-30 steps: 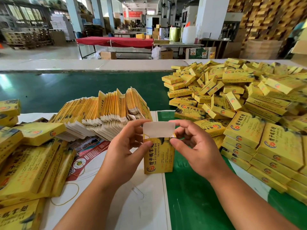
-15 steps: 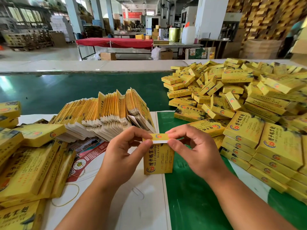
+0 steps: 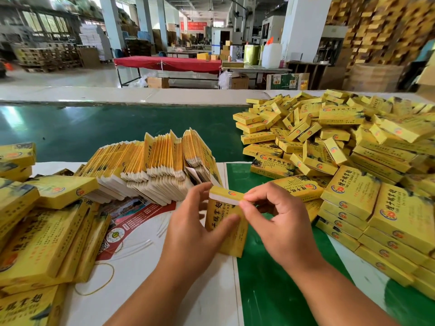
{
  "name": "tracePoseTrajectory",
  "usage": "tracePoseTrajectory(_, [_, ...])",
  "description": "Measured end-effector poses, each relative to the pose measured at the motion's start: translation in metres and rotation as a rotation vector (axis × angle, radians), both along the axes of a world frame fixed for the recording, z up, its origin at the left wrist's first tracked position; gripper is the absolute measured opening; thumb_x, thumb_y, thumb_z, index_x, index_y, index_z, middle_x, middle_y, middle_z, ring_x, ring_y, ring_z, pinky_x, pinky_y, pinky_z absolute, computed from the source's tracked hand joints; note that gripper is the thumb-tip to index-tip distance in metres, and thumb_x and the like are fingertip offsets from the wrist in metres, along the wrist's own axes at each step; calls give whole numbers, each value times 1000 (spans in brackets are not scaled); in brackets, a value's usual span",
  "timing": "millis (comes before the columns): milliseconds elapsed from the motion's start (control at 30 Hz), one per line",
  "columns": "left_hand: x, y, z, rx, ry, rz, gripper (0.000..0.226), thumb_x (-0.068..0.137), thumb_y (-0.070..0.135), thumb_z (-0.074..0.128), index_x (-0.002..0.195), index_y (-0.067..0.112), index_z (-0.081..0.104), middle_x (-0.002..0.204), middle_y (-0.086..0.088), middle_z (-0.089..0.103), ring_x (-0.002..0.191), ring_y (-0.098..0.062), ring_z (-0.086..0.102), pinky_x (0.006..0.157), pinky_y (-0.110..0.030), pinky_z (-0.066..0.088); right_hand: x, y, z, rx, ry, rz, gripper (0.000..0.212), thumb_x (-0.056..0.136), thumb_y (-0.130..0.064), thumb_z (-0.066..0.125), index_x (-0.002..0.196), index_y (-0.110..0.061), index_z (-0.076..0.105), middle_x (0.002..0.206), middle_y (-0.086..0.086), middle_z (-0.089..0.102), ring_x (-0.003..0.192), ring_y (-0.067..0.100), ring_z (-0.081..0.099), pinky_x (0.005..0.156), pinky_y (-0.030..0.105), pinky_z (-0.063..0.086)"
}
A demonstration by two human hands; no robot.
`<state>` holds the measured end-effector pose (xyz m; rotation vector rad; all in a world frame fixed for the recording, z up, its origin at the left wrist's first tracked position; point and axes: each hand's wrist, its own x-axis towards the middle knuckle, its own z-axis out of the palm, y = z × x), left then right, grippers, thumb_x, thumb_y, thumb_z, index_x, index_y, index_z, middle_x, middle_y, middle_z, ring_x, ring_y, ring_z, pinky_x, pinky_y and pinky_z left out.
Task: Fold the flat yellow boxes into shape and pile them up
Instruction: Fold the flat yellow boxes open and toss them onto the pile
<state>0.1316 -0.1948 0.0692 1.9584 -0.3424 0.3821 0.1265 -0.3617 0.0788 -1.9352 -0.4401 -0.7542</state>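
Observation:
I hold one small yellow box (image 3: 231, 234) upright in the middle of the table, tilted a little to the left. My left hand (image 3: 195, 234) grips its left side, thumb across the front face. My right hand (image 3: 280, 222) pinches the top flap (image 3: 226, 195), which is bent over the box's open top. A leaning row of flat unfolded yellow boxes (image 3: 150, 165) stands just behind my left hand. A big heap of folded yellow boxes (image 3: 341, 165) fills the right side.
More yellow boxes (image 3: 42, 231) lie stacked at the left edge. A rubber band (image 3: 103, 278) and a red printed sheet (image 3: 131, 217) lie on the white paper. The green table surface (image 3: 270, 290) shows under my right forearm and behind the rows.
The white top flap stood upright a second ago. My right hand has folded it down over the box top, and the box now leans left.

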Motion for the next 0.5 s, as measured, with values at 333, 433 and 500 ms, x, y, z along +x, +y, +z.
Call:
tracePoseTrajectory(333, [-9, -14, -5, 207, -142, 101, 59, 60, 47, 71, 110, 37, 41, 88, 23, 47, 85, 3, 49, 63, -6, 38, -8, 15, 10, 60, -12, -16, 14, 85, -29, 71, 93, -20, 77, 83, -11, 74, 76, 6, 69, 62, 21, 54])
tracePoseTrajectory(433, [-11, -14, -3, 243, -166, 95, 70, 60, 44, 69, 122, 31, 40, 93, 23, 42, 91, 6, 46, 71, -1, 36, -11, 11, 11, 112, -40, -10, 9, 87, -23, 69, 91, -20, 77, 76, -15, 73, 69, 2, 68, 57, 13, 50])
tracePoseTrajectory(500, [-13, -14, -3, 255, -168, 72, 76, 59, 44, 67, 127, 33, 36, 97, 23, 41, 98, 6, 44, 77, 0, 34, -12, 8, 12, 122, -38, -23, 7, 88, -22, 67, 87, -25, 74, 74, -13, 70, 65, 3, 66, 53, 13, 48])
